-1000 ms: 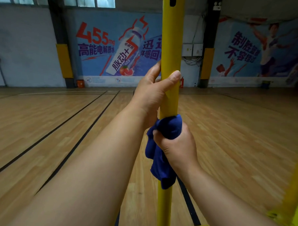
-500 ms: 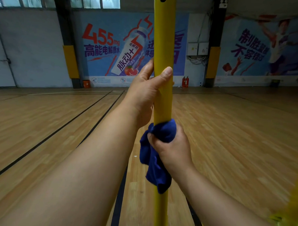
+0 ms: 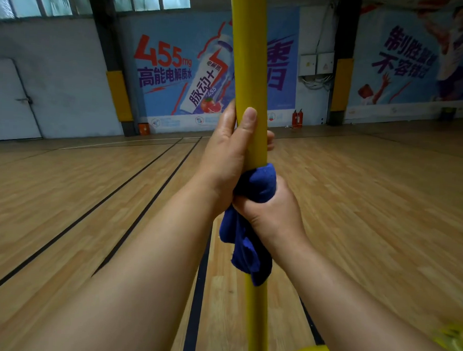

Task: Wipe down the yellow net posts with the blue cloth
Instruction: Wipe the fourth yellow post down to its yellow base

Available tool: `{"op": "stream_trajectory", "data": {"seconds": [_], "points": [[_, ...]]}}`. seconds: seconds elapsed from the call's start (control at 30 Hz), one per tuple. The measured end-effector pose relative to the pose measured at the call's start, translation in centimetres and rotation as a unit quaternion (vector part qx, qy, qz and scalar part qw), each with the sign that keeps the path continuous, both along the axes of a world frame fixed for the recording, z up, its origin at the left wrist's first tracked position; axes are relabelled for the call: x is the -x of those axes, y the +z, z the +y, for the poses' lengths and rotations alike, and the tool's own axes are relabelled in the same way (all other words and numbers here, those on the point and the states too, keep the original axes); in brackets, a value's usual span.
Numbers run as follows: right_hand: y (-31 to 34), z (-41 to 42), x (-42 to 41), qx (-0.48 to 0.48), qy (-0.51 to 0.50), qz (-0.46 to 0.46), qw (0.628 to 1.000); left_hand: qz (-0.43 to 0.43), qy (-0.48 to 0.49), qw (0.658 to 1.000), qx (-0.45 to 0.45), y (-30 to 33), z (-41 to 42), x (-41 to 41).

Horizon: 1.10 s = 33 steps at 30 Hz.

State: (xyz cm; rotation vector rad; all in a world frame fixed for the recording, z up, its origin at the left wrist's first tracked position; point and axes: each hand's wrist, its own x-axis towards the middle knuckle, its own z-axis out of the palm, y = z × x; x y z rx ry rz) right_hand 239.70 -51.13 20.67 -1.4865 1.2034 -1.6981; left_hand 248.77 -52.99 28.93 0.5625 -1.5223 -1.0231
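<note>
Item: upright round yellow metal net post [image 3: 252,78], our left hand [image 3: 229,159] gripping it, right hand [image 3: 272,214] clamping bunched blue terry cloth [image 3: 256,184] beneath; risk: dangling tail slipping free under loosened grip.

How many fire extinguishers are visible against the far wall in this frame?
2: the fire extinguishers stand side by side on the floor at the far wall, just right of the yellow post. More may be hidden behind the post.

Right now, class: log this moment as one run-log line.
left hand: grips yellow net post bare | right hand: holds blue cloth wrapped on post, just below left | stage: wiping mid-post
</note>
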Motion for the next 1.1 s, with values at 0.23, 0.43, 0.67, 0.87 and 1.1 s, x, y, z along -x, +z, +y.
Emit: {"op": "stream_trajectory", "data": {"seconds": [0.23, 0.43, 0.67, 0.87, 1.1], "points": [[-5.3, -0.3, 0.0, -0.049, -0.014, -0.014, 0.999, 0.021, 0.029, 0.999, -0.036, -4.0, 0.1, 0.3], [-8.3, 1.1, 0.1, -0.077, 0.005, -0.014, 0.997, 0.001, 0.039, 0.999, -0.030, -4.0, 0.3, 0.3], [-6.1, 0.6, 0.1, -0.064, -0.020, -0.007, 0.998, -0.015, 0.028, 0.999, -0.031, -3.5, 0.4, -0.2], [-2.4, -0.3, 0.2, -0.019, -0.018, 0.009, 1.000, 0.028, 0.004, 0.999, -0.047, -3.5, 0.5, 0.0], [-6.6, 0.2, 0.4, -0.069, 0.005, -0.011, 0.998, 0.044, 0.022, 0.998, -0.049, -5.2, 0.5, 0.7]]}}
